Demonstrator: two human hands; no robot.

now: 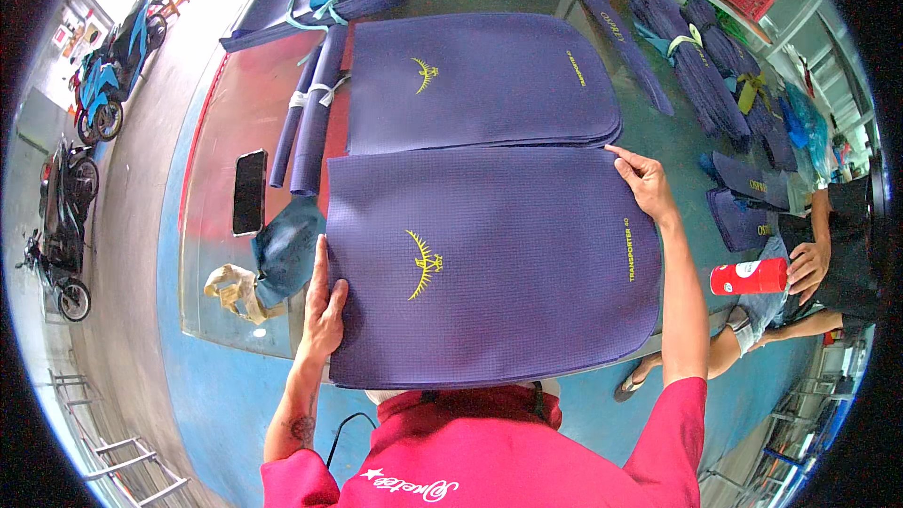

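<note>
A stack of purple textured fabric panels (508, 273) with a yellow printed emblem lies in front of me, its right corners rounded. My left hand (324, 315) rests against the stack's left edge, fingers stretched along it. At the far right corner, my right hand (646, 186) pinches the panel edge between thumb and fingers. Just beyond lies a second stack of similar purple panels (480, 85), its far edge toward the back of the table. How many layers my right hand holds is hidden.
Left of the stacks are purple rolls (318, 113), a black phone (249, 193) and a dark blue cloth (289, 249). Tied purple bundles (696, 71) lie at the right. Beside the table's right side, another person's hand (807, 270) holds a red cylindrical container (750, 277).
</note>
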